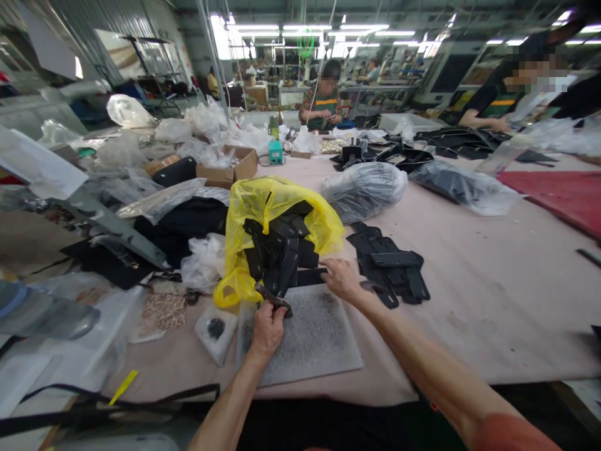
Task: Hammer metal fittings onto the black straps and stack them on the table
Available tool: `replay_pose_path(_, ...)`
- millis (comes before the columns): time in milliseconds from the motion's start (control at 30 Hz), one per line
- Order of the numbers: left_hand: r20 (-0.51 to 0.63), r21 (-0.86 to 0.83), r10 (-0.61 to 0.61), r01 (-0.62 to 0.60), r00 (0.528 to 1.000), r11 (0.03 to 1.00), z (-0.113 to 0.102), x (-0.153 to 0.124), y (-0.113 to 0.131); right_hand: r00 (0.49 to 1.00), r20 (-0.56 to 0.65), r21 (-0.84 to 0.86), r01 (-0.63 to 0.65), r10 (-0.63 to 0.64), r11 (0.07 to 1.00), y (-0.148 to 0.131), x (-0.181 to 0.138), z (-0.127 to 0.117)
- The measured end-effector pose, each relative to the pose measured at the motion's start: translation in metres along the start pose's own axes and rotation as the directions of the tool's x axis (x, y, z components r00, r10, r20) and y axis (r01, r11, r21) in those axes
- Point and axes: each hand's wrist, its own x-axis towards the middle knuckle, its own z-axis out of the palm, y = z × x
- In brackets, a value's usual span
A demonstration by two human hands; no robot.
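Note:
My left hand (267, 329) is closed around a dark, narrow hand tool (275, 299), whose exact kind I cannot make out. It is held over the left part of a grey, speckled board (323, 338). With fingers stretched out, my right hand (342, 277) is at the right end of a flat black strip (310, 276) along the board's far edge. A yellow plastic bag (241, 194) lies open just beyond, full of black flat pieces (282, 247). More black pieces (394, 266) are stacked on the cloth to the right of my right hand.
Left of the board are a small white block with a dark centre (216, 329) and a bag of small brownish parts (162, 311). Clear-wrapped bundles (364, 188) lie farther back, near a cardboard box (244, 164). A person (323, 103) sits across the table; another (507, 94) stands at right.

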Motion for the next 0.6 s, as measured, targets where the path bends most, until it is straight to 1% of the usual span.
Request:
replay_pose_path(67,0.007,0.002,0.007,-0.007,1.0,1.0,0.0,0.0,0.0,0.995,0.061,-0.009,0.076,-0.075,0.997,-0.03,0.008,0.018)
replay_pose_path(100,0.007,0.004,0.007,-0.007,1.0,1.0,-0.001,0.0,0.0,0.991,0.089,-0.017,0.101,-0.099,0.995,-0.039,0.012,0.023)
replay_pose_path(167,0.004,0.014,-0.003,0.003,1.0,1.0,-0.001,0.0,0.0,0.983,0.137,-0.038,0.128,-0.122,0.991,-0.043,0.021,0.021)
replay_pose_path(233,-0.001,0.025,-0.015,0.015,1.0,1.0,-0.001,0.001,0.001,0.978,0.166,-0.064,0.136,-0.124,0.989,-0.034,0.028,0.009)
replay_pose_path(333,-0.004,0.034,-0.015,0.016,1.0,0.999,-0.001,0.001,0.003,0.982,0.161,-0.113,0.115,-0.096,0.987,-0.009,0.03,-0.021)
replay_pose_path(433,-0.016,0.032,-0.016,0.017,1.0,0.999,-0.001,0.002,0.003,0.991,0.119,-0.159,0.078,-0.059,0.984,0.009,0.015,-0.05)
replay_pose_path(500,-0.024,0.024,-0.015,0.016,1.0,1.0,-0.001,0.002,0.003,0.994,0.094,-0.163,0.07,-0.055,0.984,0.012,-0.004,-0.06)
replay_pose_path(533,-0.025,0.025,-0.014,0.015,1.0,1.0,-0.001,0.002,0.003,0.991,0.095,-0.148,0.108,-0.094,0.983,0.011,-0.015,-0.062)
replay_pose_path(567,-0.026,0.031,-0.014,0.015,1.0,0.999,-0.001,0.003,0.003,0.98,0.109,-0.126,0.182,-0.168,0.975,0.009,-0.026,-0.062)
replay_pose_path(600,-0.026,0.041,-0.016,0.017,1.0,0.999,-0.002,0.003,0.003,0.955,0.127,-0.101,0.28,-0.267,0.955,0.006,-0.037,-0.06)
